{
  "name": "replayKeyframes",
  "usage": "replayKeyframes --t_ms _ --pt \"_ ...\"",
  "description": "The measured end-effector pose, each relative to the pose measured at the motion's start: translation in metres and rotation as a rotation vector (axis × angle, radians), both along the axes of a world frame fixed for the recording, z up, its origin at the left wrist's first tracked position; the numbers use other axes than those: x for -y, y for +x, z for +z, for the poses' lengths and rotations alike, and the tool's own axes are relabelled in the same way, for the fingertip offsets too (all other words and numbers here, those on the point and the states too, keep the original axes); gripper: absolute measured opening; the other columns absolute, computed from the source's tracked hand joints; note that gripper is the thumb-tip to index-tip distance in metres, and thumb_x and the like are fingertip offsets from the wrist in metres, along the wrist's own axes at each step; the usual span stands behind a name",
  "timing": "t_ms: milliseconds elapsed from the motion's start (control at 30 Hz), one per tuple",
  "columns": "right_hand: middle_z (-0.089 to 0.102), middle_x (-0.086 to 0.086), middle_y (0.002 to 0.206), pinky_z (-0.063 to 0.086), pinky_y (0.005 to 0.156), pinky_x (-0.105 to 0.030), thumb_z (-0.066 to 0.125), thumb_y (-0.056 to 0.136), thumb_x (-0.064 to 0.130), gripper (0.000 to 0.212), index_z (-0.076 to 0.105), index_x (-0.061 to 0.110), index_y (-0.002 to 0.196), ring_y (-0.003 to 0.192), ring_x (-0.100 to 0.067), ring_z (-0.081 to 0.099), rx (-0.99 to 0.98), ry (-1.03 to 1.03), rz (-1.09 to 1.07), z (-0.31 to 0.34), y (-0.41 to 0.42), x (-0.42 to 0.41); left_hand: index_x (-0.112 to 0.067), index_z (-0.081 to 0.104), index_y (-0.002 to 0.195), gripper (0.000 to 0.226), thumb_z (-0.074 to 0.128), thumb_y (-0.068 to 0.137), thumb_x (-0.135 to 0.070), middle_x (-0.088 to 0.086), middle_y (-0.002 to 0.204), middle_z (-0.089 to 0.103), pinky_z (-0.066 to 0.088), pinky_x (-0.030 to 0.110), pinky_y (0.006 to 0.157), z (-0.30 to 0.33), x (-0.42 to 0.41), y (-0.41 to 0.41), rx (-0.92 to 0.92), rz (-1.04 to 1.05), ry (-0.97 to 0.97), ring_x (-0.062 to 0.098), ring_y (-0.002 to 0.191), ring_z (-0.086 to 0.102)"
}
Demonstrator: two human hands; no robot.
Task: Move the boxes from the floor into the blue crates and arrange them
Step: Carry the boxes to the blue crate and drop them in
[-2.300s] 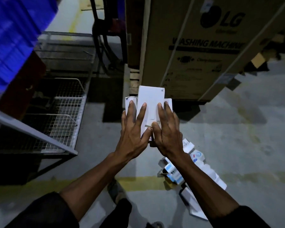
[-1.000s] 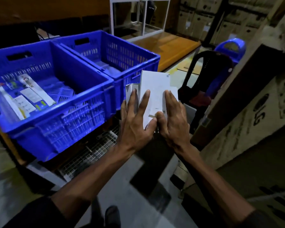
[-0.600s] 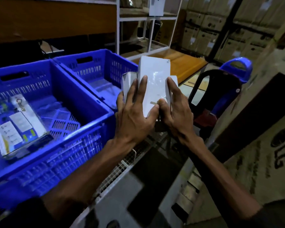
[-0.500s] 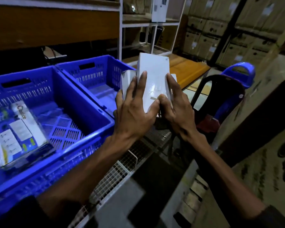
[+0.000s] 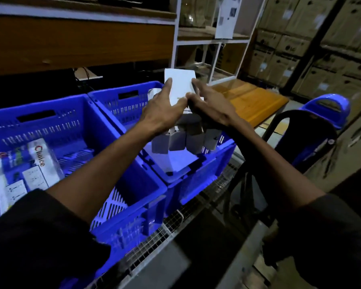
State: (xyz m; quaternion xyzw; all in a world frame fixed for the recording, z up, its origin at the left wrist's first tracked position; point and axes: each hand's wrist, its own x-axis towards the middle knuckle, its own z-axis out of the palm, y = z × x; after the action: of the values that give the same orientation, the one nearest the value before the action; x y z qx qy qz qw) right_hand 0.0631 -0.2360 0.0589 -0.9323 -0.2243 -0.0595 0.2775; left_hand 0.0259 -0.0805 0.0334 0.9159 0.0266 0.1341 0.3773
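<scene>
boxes (image 5: 178, 130): plain white bundle, upright | left hand (image 5: 162, 113), right hand (image 5: 212, 110): both clasp it | above right crate (image 5: 204, 174)

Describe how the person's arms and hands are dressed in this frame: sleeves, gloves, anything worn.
Both hands are bare: no gloves on the left hand or right hand, and no rings or watch show. Both forearms are uncovered. Dark sleeves, black in this dim light, sit pushed up near the elbows: left sleeve, right sleeve. No markings visible.
</scene>
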Motion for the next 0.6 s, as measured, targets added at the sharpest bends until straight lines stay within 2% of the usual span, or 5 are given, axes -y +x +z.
replayKeyframes --t_ms 167,333,467,533,600 --pt "0.054 -0.017 0.14 0.041 0.102 -0.034 0.048 0.099 0.041 0.056 0.039 0.012 0.147 0.126 -0.033 0.053 -0.168 0.018 0.007 -0.029 0.039 -0.027 -0.031 0.013 0.16 0.078 0.047 0.096 -0.06 0.018 0.16 0.032 0.032 0.036 0.111 -0.034 -0.027 0.043 -0.175 -0.024 -0.032 0.037 0.144 0.036" --pt "0.066 -0.01 0.104 0.055 0.085 -0.05 0.05 0.07 0.059 0.077 0.043 0.013 0.131 0.087 -0.023 0.064 -0.419 0.08 0.088 -0.117 0.097 -0.021 -0.024 0.012 0.161 0.088 0.055 0.092 -0.057 0.013 0.161 0.031 0.033 0.036 0.114 -0.071 -0.041 0.068 -0.371 -0.14 -0.049 0.033 0.144 0.036" --pt "0.06 -0.002 0.13 0.053 0.096 -0.043 0.058 0.077 0.046 0.078 0.033 0.02 0.146 0.113 -0.018 0.062 -0.523 0.213 0.037 -0.124 0.089 -0.029 -0.015 0.025 0.155 0.072 0.06 0.096 -0.037 0.008 0.148 0.047 0.041 0.032 0.099 -0.079 -0.037 0.081 -0.391 -0.209 -0.135 0.027 0.131 0.049" --pt "0.057 0.001 0.127 0.053 0.08 -0.032 0.057 0.09 0.03 0.064 0.03 0.023 0.147 0.104 -0.012 0.06 -0.54 0.259 -0.005 -0.106 0.065 -0.037 -0.016 0.031 0.15 0.08 0.065 0.084 -0.043 0.012 0.143 0.051 0.049 0.041 0.1 -0.083 -0.036 0.085 -0.392 -0.185 -0.13 0.03 0.122 0.055" --pt "0.057 -0.003 0.132 0.053 0.08 -0.039 0.052 0.096 0.018 0.067 0.019 0.034 0.152 0.107 -0.015 0.059 -0.64 0.383 -0.038 -0.107 0.058 -0.037 -0.016 0.031 0.15 0.084 0.062 0.076 -0.042 0.016 0.144 0.045 0.052 0.047 0.097 -0.087 -0.036 0.087 -0.351 -0.134 -0.096 0.035 0.118 0.057"
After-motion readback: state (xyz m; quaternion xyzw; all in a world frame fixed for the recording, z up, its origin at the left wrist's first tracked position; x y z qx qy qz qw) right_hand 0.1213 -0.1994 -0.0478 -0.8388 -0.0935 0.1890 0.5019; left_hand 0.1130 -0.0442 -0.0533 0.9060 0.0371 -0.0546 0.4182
